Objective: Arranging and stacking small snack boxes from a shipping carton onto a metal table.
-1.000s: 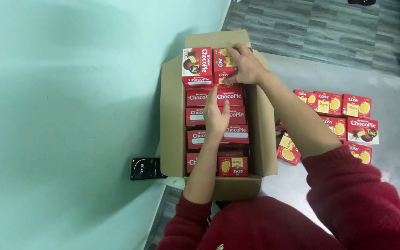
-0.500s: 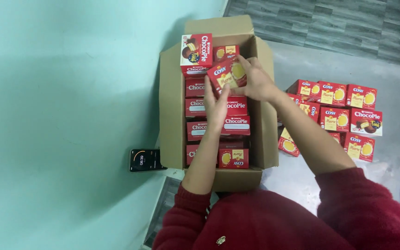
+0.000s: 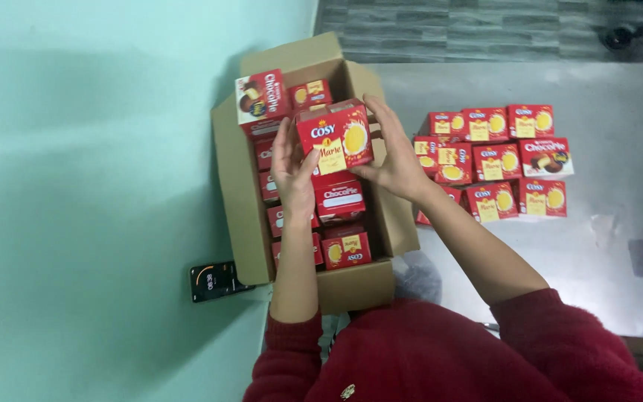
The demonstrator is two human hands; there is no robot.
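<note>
I hold a red biscuit box (image 3: 334,138) with a yellow round biscuit picture up over an open cardboard carton (image 3: 232,201). My left hand (image 3: 292,167) grips its left side and my right hand (image 3: 392,152) grips its right side. The carton below is packed with several red snack boxes (image 3: 340,201), most lying flat, one standing at the far left corner (image 3: 260,98). Both arms wear dark red sleeves.
A group of several red boxes (image 3: 496,160) lies on the grey floor right of the carton. A black phone (image 3: 213,280) with a lit screen lies left of the carton's near corner. A pale green wall fills the left side.
My right hand pulled the biscuit box out of the carton's far end, my left hand joined it, and both lifted it toward me. The view has shifted left.
</note>
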